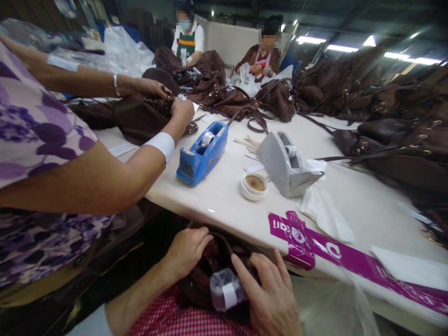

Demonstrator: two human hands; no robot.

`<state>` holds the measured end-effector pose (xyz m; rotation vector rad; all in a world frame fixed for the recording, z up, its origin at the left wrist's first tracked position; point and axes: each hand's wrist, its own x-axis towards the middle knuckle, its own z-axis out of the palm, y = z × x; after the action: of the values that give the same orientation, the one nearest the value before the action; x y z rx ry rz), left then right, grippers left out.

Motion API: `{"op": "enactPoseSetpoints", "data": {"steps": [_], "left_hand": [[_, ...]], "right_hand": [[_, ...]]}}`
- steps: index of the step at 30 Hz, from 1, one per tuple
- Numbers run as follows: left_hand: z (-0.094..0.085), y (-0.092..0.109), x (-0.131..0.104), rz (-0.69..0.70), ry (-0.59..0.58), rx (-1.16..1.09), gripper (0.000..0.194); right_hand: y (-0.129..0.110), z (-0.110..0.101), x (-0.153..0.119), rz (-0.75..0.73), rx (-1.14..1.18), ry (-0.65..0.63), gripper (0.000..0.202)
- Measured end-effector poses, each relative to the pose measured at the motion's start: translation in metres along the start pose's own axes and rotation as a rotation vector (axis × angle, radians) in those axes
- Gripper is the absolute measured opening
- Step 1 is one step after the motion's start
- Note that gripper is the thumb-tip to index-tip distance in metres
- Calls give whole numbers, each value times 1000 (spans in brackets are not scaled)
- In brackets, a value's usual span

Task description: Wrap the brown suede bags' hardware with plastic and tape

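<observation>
A dark brown bag (201,280) sits in my lap, below the table's front edge, its opening facing up. My left hand (189,249) is closed on the left side of its rim, thumb and fingers pressed together. Spread over the right side is my right hand (269,289), index finger stretched toward the brown strap or edge and the other fingers apart. Between my hands, a bundle wrapped in clear plastic (219,284) with a white label (230,296) lies at the bag's near side. The bag's inside is dark and mostly hidden.
On the white table (210,200) stand a blue tape dispenser (203,156), a grey tape dispenser (283,163) and a small round tub (255,184). Purple tape (325,247) runs along the edge. At left, a co-worker's arms (140,172) handle another brown bag (136,119). More brown bags (388,93) lie piled beyond.
</observation>
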<state>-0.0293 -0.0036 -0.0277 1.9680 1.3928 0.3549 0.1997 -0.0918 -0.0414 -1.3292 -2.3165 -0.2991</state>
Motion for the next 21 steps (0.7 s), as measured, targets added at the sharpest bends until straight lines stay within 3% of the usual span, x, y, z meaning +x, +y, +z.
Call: {"op": "enactPoseSetpoints", "data": {"steps": [3, 8, 12, 17, 21], "left_hand": [[-2, 8, 8, -13, -21, -44, 35], [-2, 13, 10, -21, -54, -102, 35], [-4, 24, 0, -12, -98, -207, 35], [-20, 47, -18, 25, -214, -284, 37], [-31, 51, -26, 38, -278, -189, 37]], "right_hand": [[-12, 7, 2, 49, -135, -72, 69], [-15, 20, -15, -108, 54, -244, 88], [-5, 17, -18, 70, 10, -168, 78], [13, 2, -15, 97, 74, 12, 62], [20, 2, -25, 119, 156, 13, 53]]}}
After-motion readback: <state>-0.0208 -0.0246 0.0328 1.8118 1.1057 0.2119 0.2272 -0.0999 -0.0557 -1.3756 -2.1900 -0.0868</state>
